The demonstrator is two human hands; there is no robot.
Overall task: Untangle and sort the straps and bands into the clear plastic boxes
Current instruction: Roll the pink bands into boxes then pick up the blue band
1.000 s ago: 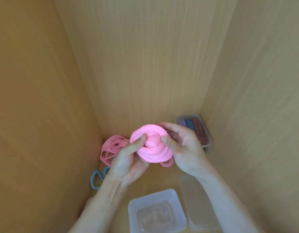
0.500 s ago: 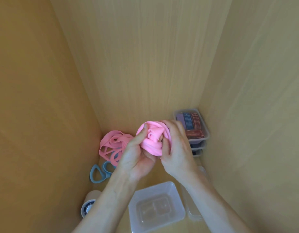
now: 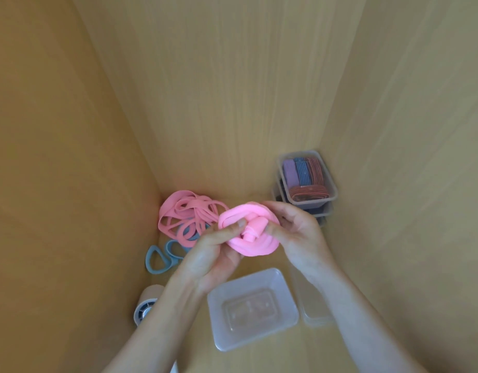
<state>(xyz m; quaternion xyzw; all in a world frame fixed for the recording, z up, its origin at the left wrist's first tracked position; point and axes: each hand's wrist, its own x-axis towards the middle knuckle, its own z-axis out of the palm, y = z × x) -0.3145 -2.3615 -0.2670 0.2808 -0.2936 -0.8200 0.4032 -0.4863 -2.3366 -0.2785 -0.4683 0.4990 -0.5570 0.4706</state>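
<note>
A wide pink band (image 3: 252, 244), coiled into a loose roll, is held up between both hands. My left hand (image 3: 212, 250) pinches its left side with the thumb on top. My right hand (image 3: 294, 232) pinches the inner end of the coil from the right. Below them lies an empty clear plastic box (image 3: 286, 313). A tangle of narrow pink bands (image 3: 189, 215) lies in the back left corner, with blue-grey loops (image 3: 157, 258) in front of it.
Stacked clear boxes (image 3: 330, 193) at the back right hold folded purple, blue and red straps. A clear lid or box (image 3: 311, 308) lies right of the empty box. A beige roll (image 3: 146, 302) stands at the lower left. Wooden walls close in on three sides.
The pink band was bunched up between my hands half a second ago; now it is spread again into a round coil with its inner end showing. The view has shifted slightly.
</note>
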